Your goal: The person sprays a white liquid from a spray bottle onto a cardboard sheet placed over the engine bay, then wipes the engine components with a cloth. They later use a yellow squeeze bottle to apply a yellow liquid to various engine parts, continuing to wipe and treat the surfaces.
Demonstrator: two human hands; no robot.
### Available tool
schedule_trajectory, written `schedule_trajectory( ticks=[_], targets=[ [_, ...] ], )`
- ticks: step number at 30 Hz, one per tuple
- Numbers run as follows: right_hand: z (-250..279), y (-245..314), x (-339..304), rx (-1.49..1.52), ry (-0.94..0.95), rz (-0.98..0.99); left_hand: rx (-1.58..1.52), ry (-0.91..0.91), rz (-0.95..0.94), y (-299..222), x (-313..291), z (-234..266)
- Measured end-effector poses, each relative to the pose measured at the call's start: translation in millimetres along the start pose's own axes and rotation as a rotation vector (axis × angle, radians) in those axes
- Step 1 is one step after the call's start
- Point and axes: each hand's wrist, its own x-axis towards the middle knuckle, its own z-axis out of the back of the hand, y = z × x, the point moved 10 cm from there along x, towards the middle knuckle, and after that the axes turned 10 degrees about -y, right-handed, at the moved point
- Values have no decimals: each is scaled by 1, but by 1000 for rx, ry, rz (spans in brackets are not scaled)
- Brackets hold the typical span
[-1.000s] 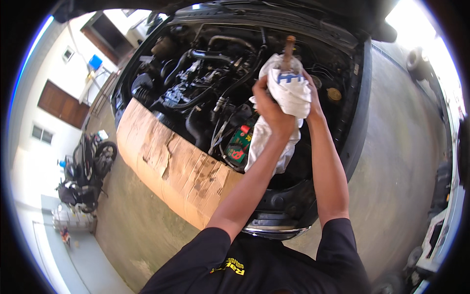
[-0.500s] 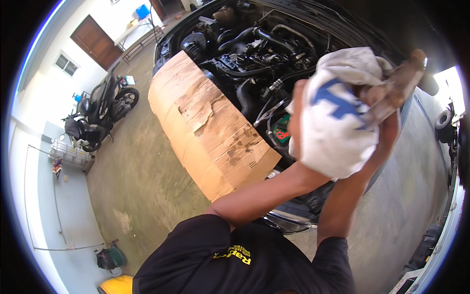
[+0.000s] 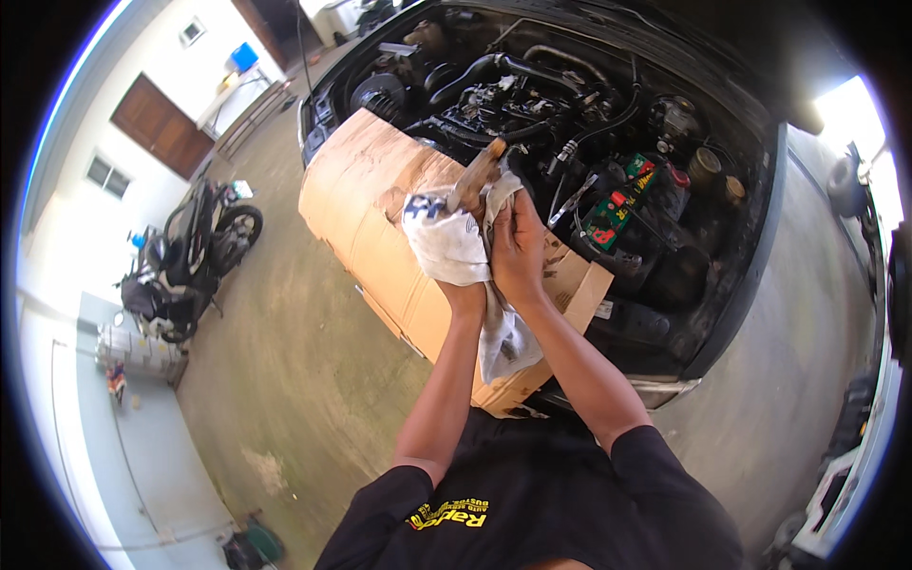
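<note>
A white cloth [image 3: 446, 245] with blue print is bunched between my hands, above a sheet of cardboard [image 3: 347, 204]. Out of its top sticks a long, brown, stained piece [image 3: 478, 174] whose kind I cannot make out. My left hand [image 3: 463, 293] is under the cloth and supports it from below; its fingers are mostly covered. On the other side, my right hand [image 3: 519, 249] presses a fold of the cloth with its fingers together. A grimy end of the cloth hangs down between my forearms.
The cardboard lies over the front edge of an open engine bay [image 3: 513, 100]. A green and red battery [image 3: 617, 204] sits at its right side. On the left, a black motorcycle [image 3: 180, 256] is parked on the concrete floor [image 3: 294, 380], near a brown door [image 3: 163, 123].
Both hands have moved left and lower with the cloth and the brown piece, from over the right of the engine bay to over the cardboard. The battery is now uncovered.
</note>
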Motion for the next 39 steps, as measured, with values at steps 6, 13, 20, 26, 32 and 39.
schedule_trajectory(
  ticks=[6, 13, 20, 26, 32, 39],
  targets=[
    [-19, -20, -24, -182, -162, 69, -148, 229, 14, 43, 32, 6],
    [15, -66, -43, -312, -399, -76, -430, 417, 153, 38, 19, -4],
    [64, -57, -66, 630, -723, -337, -381, 277, -66, 22, 6, 14],
    [-5, -11, -64, -62, -300, -48, -212, 282, -257, -7, 22, 1],
    [-19, 1, -46, -202, -162, 252, -428, 363, 44, 35, 43, -6],
    [20, -77, -59, -278, -241, -272, -295, 593, 23, 66, 20, 15]
  ],
)
